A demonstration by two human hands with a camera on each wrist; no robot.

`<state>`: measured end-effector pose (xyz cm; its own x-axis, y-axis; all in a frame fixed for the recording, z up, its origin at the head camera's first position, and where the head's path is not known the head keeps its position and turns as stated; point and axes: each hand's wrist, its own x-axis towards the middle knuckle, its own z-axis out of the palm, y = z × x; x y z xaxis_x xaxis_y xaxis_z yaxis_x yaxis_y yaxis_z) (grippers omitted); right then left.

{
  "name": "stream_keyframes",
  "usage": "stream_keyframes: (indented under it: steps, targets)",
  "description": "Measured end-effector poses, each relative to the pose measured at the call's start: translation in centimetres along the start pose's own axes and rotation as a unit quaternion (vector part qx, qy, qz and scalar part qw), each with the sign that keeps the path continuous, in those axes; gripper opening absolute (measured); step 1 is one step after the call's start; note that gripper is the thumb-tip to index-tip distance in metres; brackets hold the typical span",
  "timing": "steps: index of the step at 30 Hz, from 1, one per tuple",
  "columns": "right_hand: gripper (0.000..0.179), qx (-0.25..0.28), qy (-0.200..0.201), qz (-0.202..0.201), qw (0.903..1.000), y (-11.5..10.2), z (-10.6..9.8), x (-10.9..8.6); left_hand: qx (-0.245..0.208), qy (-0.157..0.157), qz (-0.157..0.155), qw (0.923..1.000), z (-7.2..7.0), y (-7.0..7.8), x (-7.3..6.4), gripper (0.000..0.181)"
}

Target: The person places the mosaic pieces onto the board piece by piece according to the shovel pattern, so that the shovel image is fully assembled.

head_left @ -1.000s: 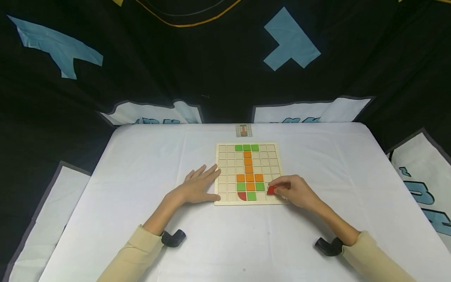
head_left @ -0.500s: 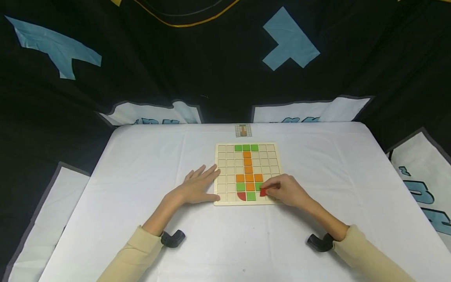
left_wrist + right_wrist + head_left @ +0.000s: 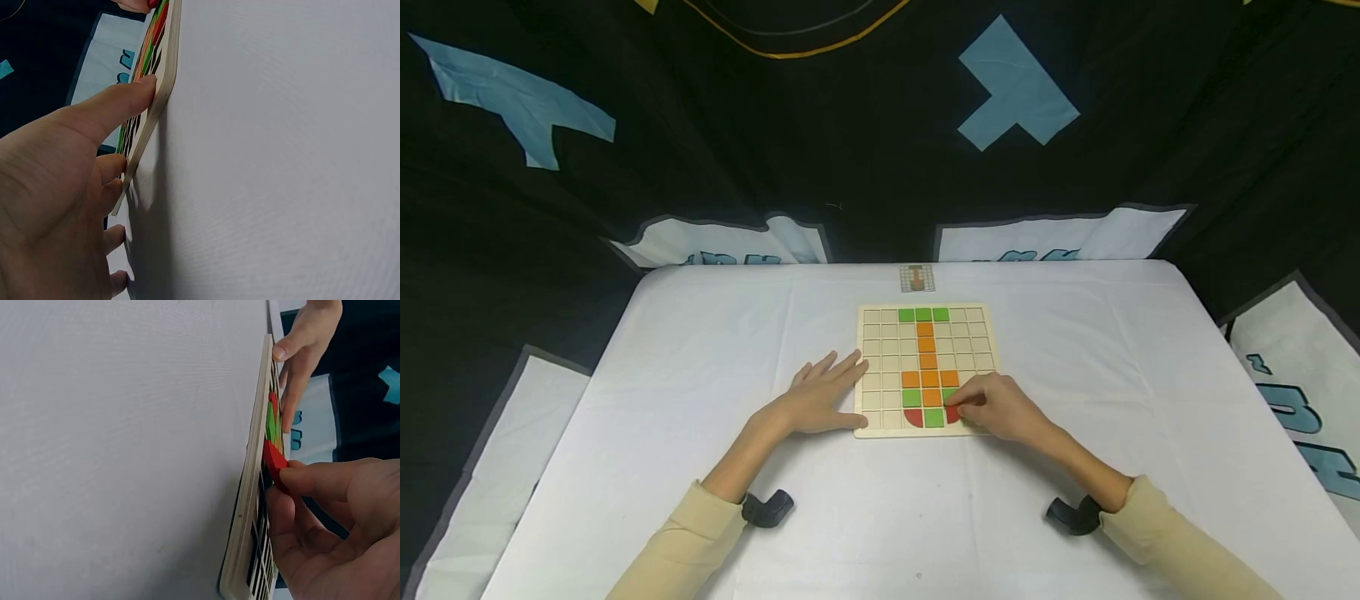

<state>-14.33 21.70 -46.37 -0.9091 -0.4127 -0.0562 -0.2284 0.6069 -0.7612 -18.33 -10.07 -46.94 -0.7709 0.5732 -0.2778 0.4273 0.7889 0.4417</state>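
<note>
A square wooden grid board (image 3: pixel 882 432) lies on the white table, bearing green and orange square tiles in a column shape. In its front row a red quarter-round tile (image 3: pixel 913 417) sits left of a green tile (image 3: pixel 933 417). My right hand (image 3: pixel 1003 408) pinches a second red quarter-round tile (image 3: pixel 275 464) between thumb and fingers, at the cell right of that green tile. The right wrist view shows this tile tilted at the board's surface. My left hand (image 3: pixel 816 400) is spread at the board's left edge, with thumb and fingertips resting on its rim.
Behind the board lies a small pattern card (image 3: pixel 917 278) with a matching picture. White cloth covers the table (image 3: pixel 850 517). A black curtain (image 3: pixel 737 150) hangs beyond the far edge. Each wrist wears a black device, such as the left one (image 3: pixel 767 508).
My right hand has moved left across the board's front row, carrying the red quarter-round tile to the cell beside the green tile. The left hand has stayed put.
</note>
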Motion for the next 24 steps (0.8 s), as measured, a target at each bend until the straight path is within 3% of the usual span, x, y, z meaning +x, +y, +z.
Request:
stream_keyframes:
  steps: [24]
  targets:
    - [0.019,-0.051,0.006,-0.009,0.9986,-0.77,0.68,-0.38,-0.002,0.005,0.01,0.9999,0.0,-0.18,-0.09,0.091]
